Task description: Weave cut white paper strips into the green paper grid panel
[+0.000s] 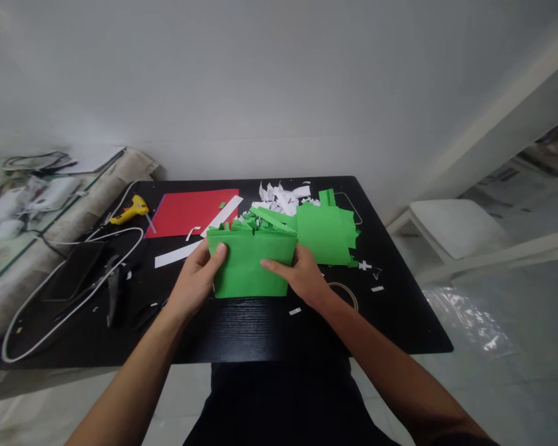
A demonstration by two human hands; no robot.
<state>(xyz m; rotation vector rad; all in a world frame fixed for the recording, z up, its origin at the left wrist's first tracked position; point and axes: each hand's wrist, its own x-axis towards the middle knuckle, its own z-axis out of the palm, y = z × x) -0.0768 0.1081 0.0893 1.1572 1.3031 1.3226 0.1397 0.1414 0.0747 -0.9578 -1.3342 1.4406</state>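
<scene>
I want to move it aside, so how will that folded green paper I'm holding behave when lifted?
The folded green paper looks thin, so likely light and floppy. The left hand and right hand grip opposite edges, which probably keeps it flat. Its cut strips on top may flop or shed.

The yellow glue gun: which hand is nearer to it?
Left. The left hand holds the green paper right of the glue gun; the right hand lies farther right.

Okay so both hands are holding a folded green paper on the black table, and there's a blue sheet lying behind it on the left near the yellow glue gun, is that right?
Not quite. The sheet near the yellow glue gun is red, not blue, as the head view shows. The rest holds: the left hand and right hand hold the folded green paper on the black table.
</scene>
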